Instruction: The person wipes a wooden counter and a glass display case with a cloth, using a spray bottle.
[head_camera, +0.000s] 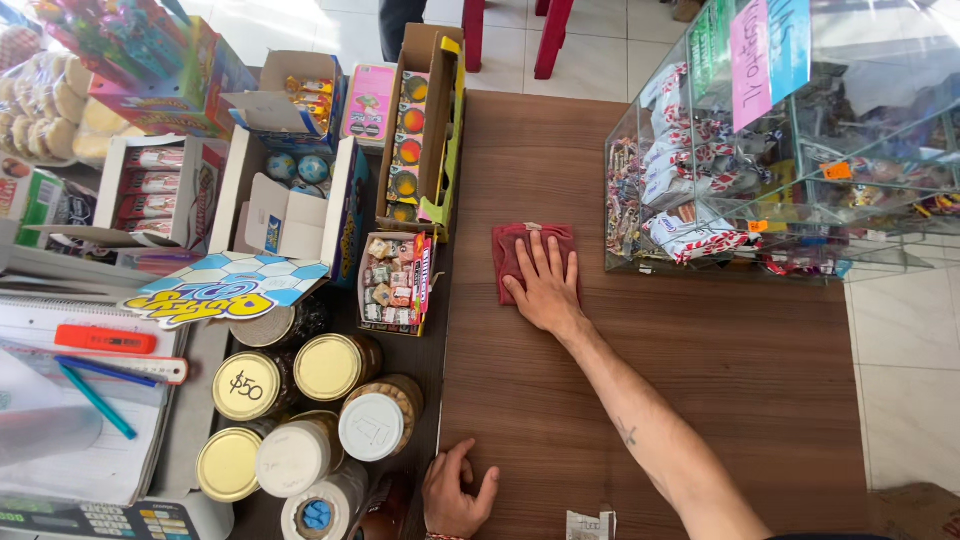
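Note:
My right hand lies flat, fingers spread, on a dark red cloth that rests on the brown wooden counter. My arm stretches out to it from the lower right. My left hand rests at the counter's near left edge with fingers loosely curled on the wood, holding nothing.
A glass display case full of wrapped sweets stands right of the cloth. Open candy boxes and several lidded jars crowd the left. A notebook with pens lies far left. A small paper slip sits at the near edge.

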